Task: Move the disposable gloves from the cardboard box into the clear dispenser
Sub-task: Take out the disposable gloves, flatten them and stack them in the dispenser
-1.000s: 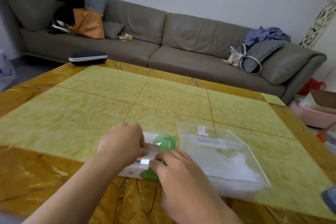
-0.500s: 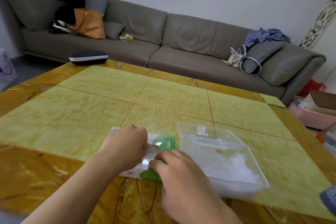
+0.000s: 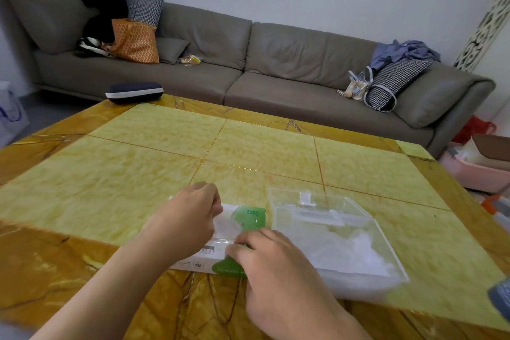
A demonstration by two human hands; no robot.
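Lower centre of frame, both hands working at cardboard box [image 3: 249,218] beside clear dispenser [image 3: 335,237]: left hand [image 3: 190,218] probably pinching gloves, right hand [image 3: 265,254] gripping box edge; steadying box helps

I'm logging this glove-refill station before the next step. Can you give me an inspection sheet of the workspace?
Surface: yellow marble table, glossy.
Job's things: white-and-green cardboard box lying flat beside the clear dispenser; white gloves already inside.
Clutter: dark case at the far table corner.
Grippers: left hand and right hand both gripping the box.
Cables: nothing seen.
Surroundings: grey sofa with bags, cushions and clothes; pink bin at right.
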